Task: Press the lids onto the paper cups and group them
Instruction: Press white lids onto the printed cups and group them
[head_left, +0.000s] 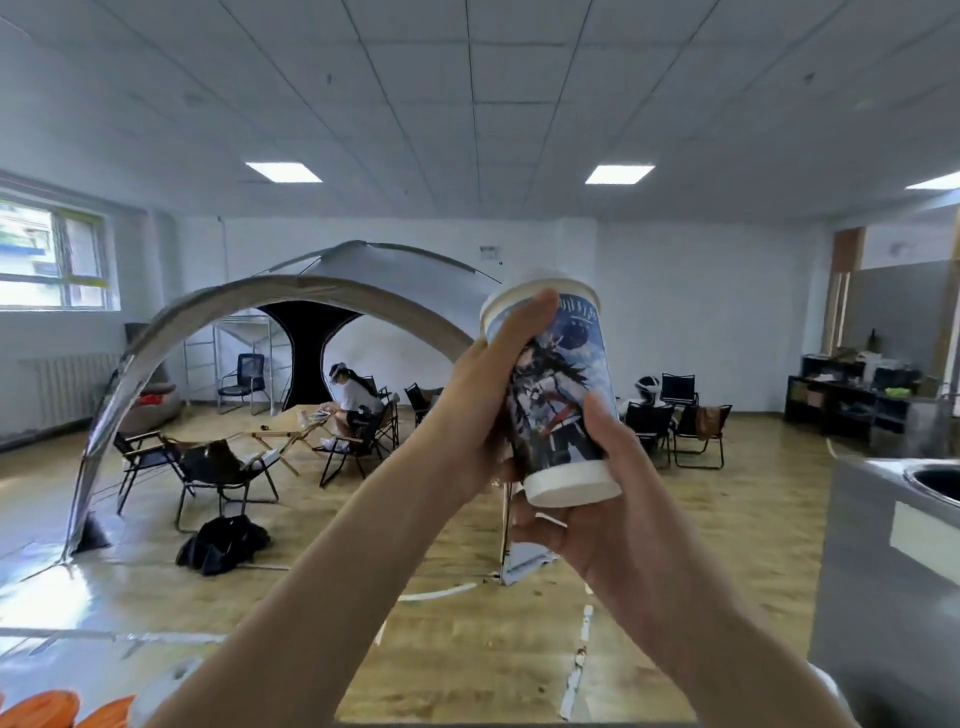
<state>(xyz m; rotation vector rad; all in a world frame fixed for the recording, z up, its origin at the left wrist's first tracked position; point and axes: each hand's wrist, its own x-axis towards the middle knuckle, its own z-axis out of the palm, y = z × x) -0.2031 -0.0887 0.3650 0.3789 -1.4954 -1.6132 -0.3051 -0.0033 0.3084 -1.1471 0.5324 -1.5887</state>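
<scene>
Currently my right hand (613, 525), nearest me, grips the base of the paper cup (566, 364). My left hand (493, 400) wraps its upper wall, thumb by the lid (540, 283). Cup is held mid-air, long axis near upright, top leaning left. Worktop (883, 545) lies rightward.

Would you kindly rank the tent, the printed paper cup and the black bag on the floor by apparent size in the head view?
1. tent, largest by far.
2. printed paper cup, enlarged by nearness to the camera.
3. black bag, smallest in view; being farther off, it may really outsize the cup.
</scene>
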